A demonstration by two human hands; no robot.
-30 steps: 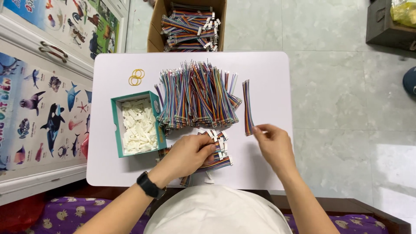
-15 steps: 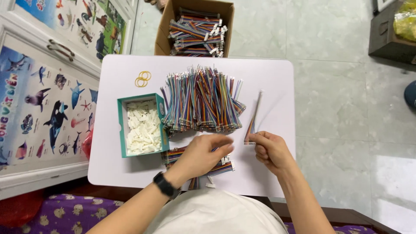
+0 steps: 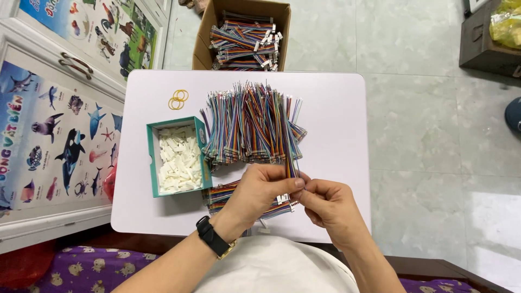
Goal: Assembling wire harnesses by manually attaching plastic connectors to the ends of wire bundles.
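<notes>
Hands meet at the worktop's (image 3: 336, 108) near edge: your left hand (image 3: 260, 192) and right hand (image 3: 325, 203) both pinch one thin ribbon wire strip (image 3: 290, 165). Light, floppy, probably slippery; grip near its lower end. Loose wire pile (image 3: 247, 122) lies just beyond, connector box (image 3: 176, 157) left.

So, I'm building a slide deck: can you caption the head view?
Both hands, left hand and right hand, pinch a multicoloured ribbon wire over a white table beside a green box.
</notes>
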